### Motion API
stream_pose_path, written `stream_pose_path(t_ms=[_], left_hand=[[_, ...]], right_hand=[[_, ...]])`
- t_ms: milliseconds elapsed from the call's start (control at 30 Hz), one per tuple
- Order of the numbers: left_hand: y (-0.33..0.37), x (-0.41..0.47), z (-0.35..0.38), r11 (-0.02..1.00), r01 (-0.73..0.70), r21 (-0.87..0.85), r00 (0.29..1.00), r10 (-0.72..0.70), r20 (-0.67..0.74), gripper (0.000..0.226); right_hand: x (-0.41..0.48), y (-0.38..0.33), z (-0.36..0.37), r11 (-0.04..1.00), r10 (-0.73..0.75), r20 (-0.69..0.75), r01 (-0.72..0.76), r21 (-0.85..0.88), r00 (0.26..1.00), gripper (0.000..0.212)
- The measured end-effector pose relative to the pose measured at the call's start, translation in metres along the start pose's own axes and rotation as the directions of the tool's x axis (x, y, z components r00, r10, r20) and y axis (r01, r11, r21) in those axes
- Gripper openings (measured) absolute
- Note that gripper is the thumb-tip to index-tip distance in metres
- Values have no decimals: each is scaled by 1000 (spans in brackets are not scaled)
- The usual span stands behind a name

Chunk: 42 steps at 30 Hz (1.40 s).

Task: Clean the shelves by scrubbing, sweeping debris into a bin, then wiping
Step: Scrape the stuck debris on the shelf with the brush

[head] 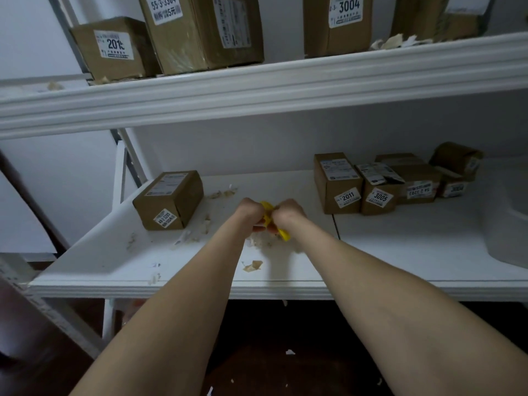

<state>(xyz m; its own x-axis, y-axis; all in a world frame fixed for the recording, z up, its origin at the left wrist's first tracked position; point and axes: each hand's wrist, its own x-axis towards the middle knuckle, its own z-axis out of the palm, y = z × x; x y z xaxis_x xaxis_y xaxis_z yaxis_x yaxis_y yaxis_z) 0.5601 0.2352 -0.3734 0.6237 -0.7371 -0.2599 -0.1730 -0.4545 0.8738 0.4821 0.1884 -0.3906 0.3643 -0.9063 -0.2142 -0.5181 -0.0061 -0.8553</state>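
Note:
Both my hands meet over the middle of the white lower shelf. My left hand and my right hand are closed side by side on a small yellow scrubbing tool, whose lower end sticks out at the right hand's near side. The tool presses down toward a patch of tan debris on the shelf. More torn tan scraps lie nearer the front edge. Most of the tool is hidden by my fingers.
A brown box stands left of my hands. Several labelled boxes crowd the back right. The upper shelf overhangs, carrying more boxes and paper scraps. A white basin-like edge sits at the far right. Dark floor below holds bits of paper.

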Motion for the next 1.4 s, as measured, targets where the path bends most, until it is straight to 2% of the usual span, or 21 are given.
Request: stream_pose_path(t_ms=[100,167,267,367,433,500,567,600,667,733,767,833,933,1167,1200,1300,1400], left_hand=[[7,-6,1,998,-36,-59,997,40,61,21],[11,-9,6,997,-73,-7,987,74,140,14],[17,-13,20,976,-155,155,972,123,200,12],[23,-8,30,924,-228,305,969,184,165,20],[25,-3,32,890,-232,392,972,203,116,27],[25,2,33,854,-221,472,975,208,80,28],[22,6,35,819,-217,532,974,217,64,20],[21,7,37,807,-222,547,972,226,61,16],[16,9,40,799,-225,558,971,235,54,18],[10,11,43,829,-238,505,969,240,62,25],[7,11,44,853,-249,459,967,248,64,29],[3,9,45,872,-264,413,964,255,79,34],[1,9,44,884,-249,395,967,247,56,35],[6,6,48,940,-127,316,992,126,24,22],[6,6,47,947,-125,296,992,122,29,19],[4,12,47,963,-148,225,989,140,52,31],[4,13,47,972,-140,186,990,133,48,31]], right_hand=[[9,-1,-12,928,112,-10,-101,358,994,18],[14,1,-23,846,146,18,-135,516,989,14],[21,2,-33,787,194,60,-191,587,979,16],[19,1,-39,777,160,100,-188,601,982,18],[18,4,-45,833,122,102,-157,531,987,20],[20,11,-51,905,89,34,-95,414,995,21],[24,23,-58,996,40,-50,-36,79,998,23],[24,29,-61,992,6,-49,-12,-124,999,27],[21,42,-65,895,-4,51,26,-445,999,30],[20,53,-65,779,-2,117,75,-623,993,19],[17,56,-65,744,-22,124,99,-661,992,10],[15,61,-64,709,-49,133,129,-694,990,8],[15,66,-62,700,-71,134,145,-699,988,8],[14,72,-58,719,-107,63,121,-685,992,8],[14,72,-58,727,-101,60,114,-677,993,8],[14,71,-57,745,-81,63,102,-660,995,24],[11,68,-57,746,-76,72,105,-657,994,30]])
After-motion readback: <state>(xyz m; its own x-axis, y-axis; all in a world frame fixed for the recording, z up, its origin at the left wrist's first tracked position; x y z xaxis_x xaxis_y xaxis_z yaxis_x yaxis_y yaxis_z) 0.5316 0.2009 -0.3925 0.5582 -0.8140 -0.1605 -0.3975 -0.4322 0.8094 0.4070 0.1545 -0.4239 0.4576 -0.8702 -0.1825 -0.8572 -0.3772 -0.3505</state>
